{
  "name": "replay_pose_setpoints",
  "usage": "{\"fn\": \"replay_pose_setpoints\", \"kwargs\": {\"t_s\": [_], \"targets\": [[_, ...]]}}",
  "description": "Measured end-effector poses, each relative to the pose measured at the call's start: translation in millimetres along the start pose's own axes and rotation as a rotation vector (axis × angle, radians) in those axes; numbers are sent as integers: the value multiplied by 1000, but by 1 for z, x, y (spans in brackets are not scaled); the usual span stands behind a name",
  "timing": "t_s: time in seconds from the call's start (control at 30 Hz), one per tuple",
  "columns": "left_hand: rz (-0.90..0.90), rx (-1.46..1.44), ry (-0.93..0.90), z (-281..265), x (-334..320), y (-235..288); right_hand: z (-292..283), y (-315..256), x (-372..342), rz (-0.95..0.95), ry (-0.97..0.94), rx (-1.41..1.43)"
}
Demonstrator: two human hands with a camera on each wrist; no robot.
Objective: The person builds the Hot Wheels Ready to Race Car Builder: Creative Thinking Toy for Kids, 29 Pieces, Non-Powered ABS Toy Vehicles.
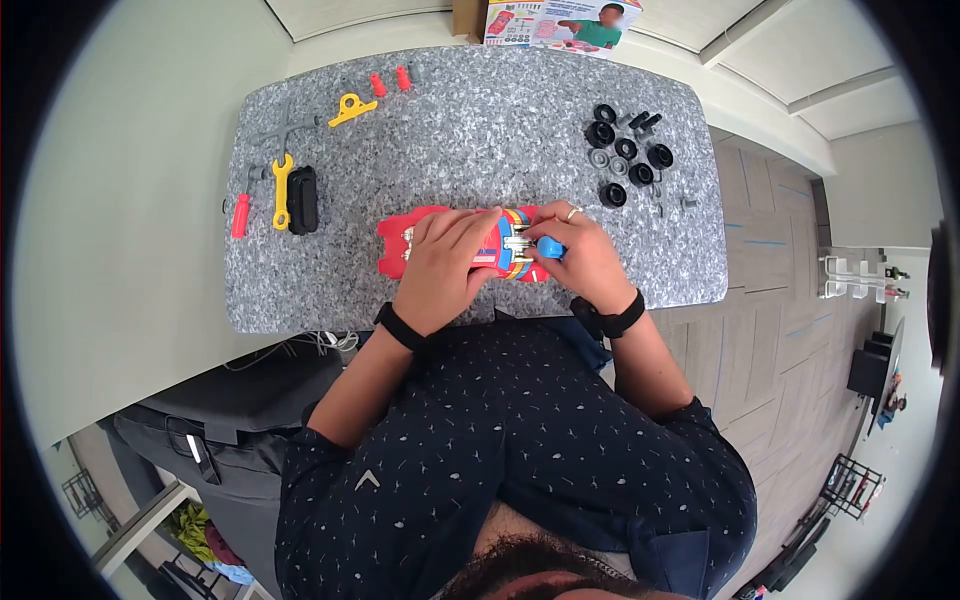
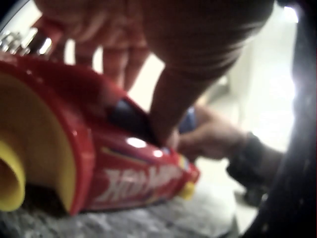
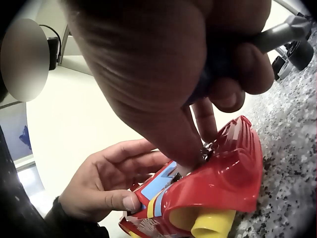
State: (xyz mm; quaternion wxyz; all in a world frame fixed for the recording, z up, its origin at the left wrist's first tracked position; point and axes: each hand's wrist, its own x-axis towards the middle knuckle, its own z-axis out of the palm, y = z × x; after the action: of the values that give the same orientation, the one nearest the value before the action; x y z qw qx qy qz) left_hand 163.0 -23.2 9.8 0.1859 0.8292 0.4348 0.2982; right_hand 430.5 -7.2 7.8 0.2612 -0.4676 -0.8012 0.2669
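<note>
A red toy car (image 1: 396,232) with yellow and blue trim lies on the speckled table. My left hand (image 1: 442,255) grips it across the roof, thumb on the near side and fingers over the top. At the car's right end, my right hand (image 1: 588,262) keeps a blue-handled tool (image 1: 550,247) tucked in its curled fingers. The tool's grey shaft (image 3: 282,37) points away from the car in the right wrist view. Thumb and index finger of that hand reach down to a silver part (image 1: 517,245) on the car; the fingertips partly hide it.
Several black wheels (image 1: 613,195) and small grey pieces lie at the right back. To the left are a yellow wrench (image 1: 283,190), a black part (image 1: 302,200), a red-handled tool (image 1: 240,215) and a grey cross-shaped piece (image 1: 285,130). Red cones (image 1: 378,85) and a yellow bracket (image 1: 352,109) lie behind.
</note>
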Motion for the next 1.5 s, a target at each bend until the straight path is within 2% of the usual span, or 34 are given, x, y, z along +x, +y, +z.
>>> {"fn": "replay_pose_setpoints", "kwargs": {"t_s": [0.17,0.27,0.4,0.53,0.63,0.77,0.87,0.97,1.07,1.2,1.3,1.33,1.4,1.43,1.47,1.5], "targets": [[4,-10,-7,1,0,0,-4,-7,3,25,-9,-8],[3,-1,-21,-1,-1,1,-10,-2,3,-8,140,101],[55,184,-110,-7,-8,18,-21,9,-13,179,291,116],[78,426,-133,12,-12,28,-31,30,-28,290,367,8],[-26,536,-120,18,-7,22,-40,40,-33,366,412,-61],[-12,518,-171,20,2,9,-51,59,-37,344,454,-201],[-22,412,-182,0,7,15,-57,66,-34,411,439,-254],[-17,101,-65,-31,13,19,-54,75,-29,387,409,-318],[-73,-369,97,-54,14,18,-47,80,-20,361,365,-352],[-119,-1060,228,-47,-9,-12,-45,83,-11,404,249,-370],[-221,-1043,285,-53,-18,-21,-56,65,-3,422,151,-285],[-247,-944,248,-57,-16,-23,-57,62,-1,391,182,-168],[-224,-551,250,-67,-14,-18,-53,55,-1,336,239,67],[-212,-356,244,-71,-11,-15,-50,43,1,249,250,171],[-143,-228,246,-69,-10,-22,-46,27,4,162,264,275],[-166,-235,203,-69,-10,-20,-44,19,7,73,279,378]]}}
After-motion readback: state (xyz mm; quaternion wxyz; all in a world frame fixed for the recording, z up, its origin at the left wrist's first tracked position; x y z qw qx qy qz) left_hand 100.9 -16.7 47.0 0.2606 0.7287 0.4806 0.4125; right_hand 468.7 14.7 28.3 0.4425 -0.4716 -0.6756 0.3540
